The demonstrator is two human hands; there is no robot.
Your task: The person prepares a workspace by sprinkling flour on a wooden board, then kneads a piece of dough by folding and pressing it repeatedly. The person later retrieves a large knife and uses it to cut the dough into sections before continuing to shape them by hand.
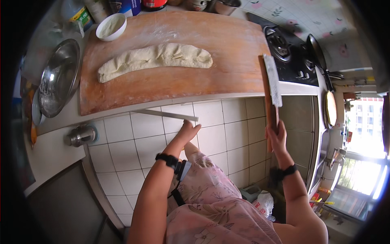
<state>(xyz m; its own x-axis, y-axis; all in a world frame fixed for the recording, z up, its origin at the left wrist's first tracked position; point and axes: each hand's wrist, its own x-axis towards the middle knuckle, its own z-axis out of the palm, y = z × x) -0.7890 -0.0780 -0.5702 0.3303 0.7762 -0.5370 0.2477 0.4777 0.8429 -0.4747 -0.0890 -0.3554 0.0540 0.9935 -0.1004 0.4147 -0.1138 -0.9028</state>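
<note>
My right hand (278, 135) grips a kitchen cleaver (273, 82) by its handle, with the whitish-smeared blade pointing away from me. A long wooden piece (265, 88) lies alongside the cleaver in the same hand; whether it is a rolling pin is unclear. My left hand (190, 131) is low in front of the counter, at the end of a narrow pale edge (166, 114), seemingly an open cabinet door. Its fingers are partly hidden. On the floured wooden board (182, 82) rests a long, lumpy roll of dough (155, 61).
A white bowl of flour (112, 27) sits at the board's back left corner, near a tilted steel basin (59, 77). Right of the board is a black gas hob (292, 55) with a frying pan (317, 50). A steel flask (80, 136) stands at lower left.
</note>
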